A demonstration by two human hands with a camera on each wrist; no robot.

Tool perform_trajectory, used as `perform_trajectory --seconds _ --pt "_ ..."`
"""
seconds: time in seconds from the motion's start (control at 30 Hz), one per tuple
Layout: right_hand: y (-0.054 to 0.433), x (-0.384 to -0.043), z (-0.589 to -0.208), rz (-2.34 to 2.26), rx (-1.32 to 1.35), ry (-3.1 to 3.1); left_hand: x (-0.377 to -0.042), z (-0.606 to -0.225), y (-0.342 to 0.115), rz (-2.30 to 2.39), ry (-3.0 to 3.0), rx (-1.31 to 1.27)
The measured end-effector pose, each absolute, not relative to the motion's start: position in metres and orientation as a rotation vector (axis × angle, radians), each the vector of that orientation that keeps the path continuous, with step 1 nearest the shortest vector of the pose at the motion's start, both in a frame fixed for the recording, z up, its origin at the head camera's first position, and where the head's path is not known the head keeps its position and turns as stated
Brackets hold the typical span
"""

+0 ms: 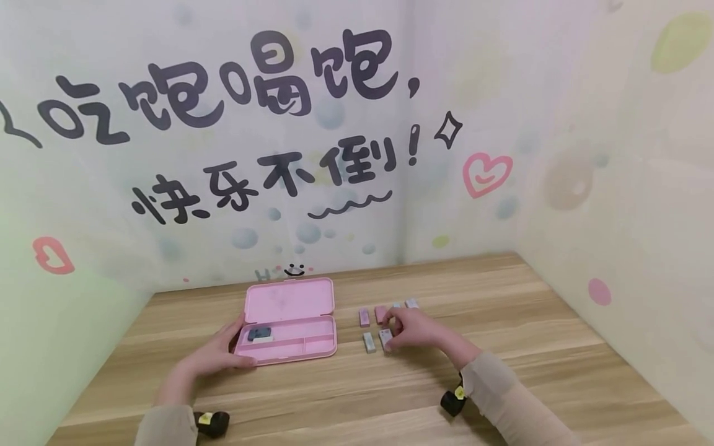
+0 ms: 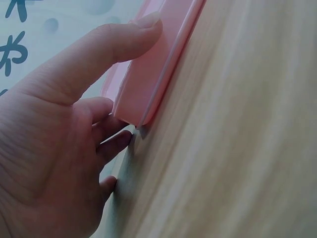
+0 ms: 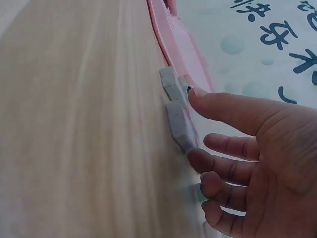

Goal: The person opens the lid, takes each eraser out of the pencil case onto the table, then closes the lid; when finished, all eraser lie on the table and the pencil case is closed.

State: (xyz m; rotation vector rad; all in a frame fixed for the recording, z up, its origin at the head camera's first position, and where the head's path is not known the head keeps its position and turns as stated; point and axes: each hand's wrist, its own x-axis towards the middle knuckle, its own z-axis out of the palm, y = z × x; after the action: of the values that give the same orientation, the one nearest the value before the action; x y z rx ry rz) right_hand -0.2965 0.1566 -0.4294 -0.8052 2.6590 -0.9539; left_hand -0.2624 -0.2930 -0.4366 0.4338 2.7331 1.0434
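A pink pencil case (image 1: 320, 356) lies with its lid raised, holding a dark block (image 1: 259, 333) and a white piece (image 1: 263, 339). My left hand (image 1: 214, 356) grips the case's left end, thumb on the front side and fingers behind the corner. Over the small blocks at right, my right hand (image 1: 413, 328) has its thumb and fingers spread around a pale purplish block (image 3: 179, 124). One fingertip is right at that block's end; the thumb stands off it. Beside it lies a grey-green block (image 1: 369, 342).
Behind lie a purple block (image 1: 364, 317), a pink block (image 1: 380, 314), a blue block (image 1: 396, 305) partly hidden by the right hand, and a pale block (image 1: 411, 303). Printed walls (image 1: 357, 241) border the wooden table (image 1: 334, 409) at the back and sides.
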Motion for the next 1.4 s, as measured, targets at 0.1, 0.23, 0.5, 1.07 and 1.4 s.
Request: perform_trajectory --seconds 0.1,0.23,0.5,1.07,1.4 --pt "0.148 -0.298 -0.421 -0.896 -0.882 2.688 -0.262 -0.436 -0.293 1.044 2.727 0.423" --pt "0.129 -0.302 -0.405 -0.802 -0.998 2.680 -0.261 -0.436 -0.293 1.038 2.721 0.402" --pt "0.088 -0.312 -0.371 -0.618 -1.089 2.572 -0.262 -0.436 -0.293 1.053 2.736 0.426" --pt "0.000 -0.344 -0.354 -0.405 -1.412 2.478 -0.261 -0.433 -0.293 1.067 2.712 0.391" --pt "-0.037 -0.344 -0.363 -0.311 -1.455 2.487 -0.261 -0.434 -0.294 1.070 2.739 0.440"
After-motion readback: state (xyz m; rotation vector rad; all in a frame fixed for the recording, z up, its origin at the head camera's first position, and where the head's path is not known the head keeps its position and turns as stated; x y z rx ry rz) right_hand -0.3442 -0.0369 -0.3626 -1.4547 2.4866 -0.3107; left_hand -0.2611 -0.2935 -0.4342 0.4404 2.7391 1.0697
